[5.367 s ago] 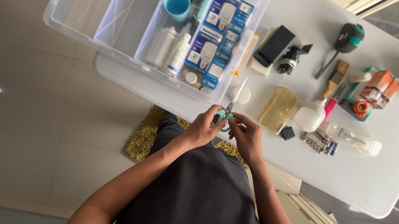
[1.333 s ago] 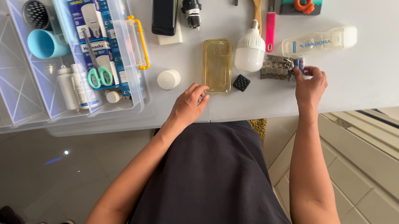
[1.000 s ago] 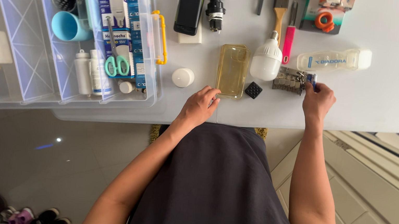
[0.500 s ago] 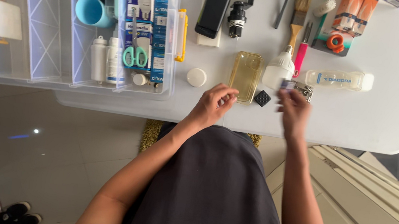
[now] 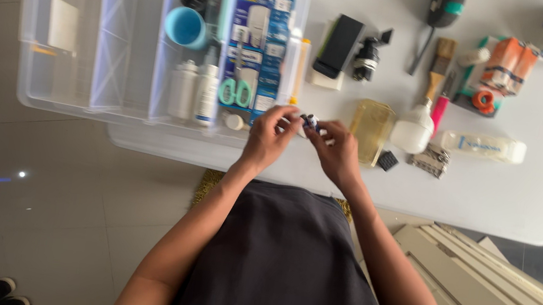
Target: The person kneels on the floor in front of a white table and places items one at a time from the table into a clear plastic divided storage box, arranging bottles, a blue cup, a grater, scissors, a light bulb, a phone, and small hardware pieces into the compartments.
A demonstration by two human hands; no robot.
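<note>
My left hand and my right hand meet over the near edge of the white table. Between their fingertips is a small dark blue and white item, too blurred to identify. Both hands pinch it. It is just in front of the clear plastic storage box, near the box's right end, where green-handled scissors lie on blue bulb cartons.
The box also holds a blue cup and white bottles. To the right on the table lie a yellowish phone case, a white bulb, a black cube, a metal pile, a clear bottle, a brush and a black block.
My right hand picked the small item from the metal pile and carried it left. My left hand rose from the table edge to join it. The scissors now lie in the box.
</note>
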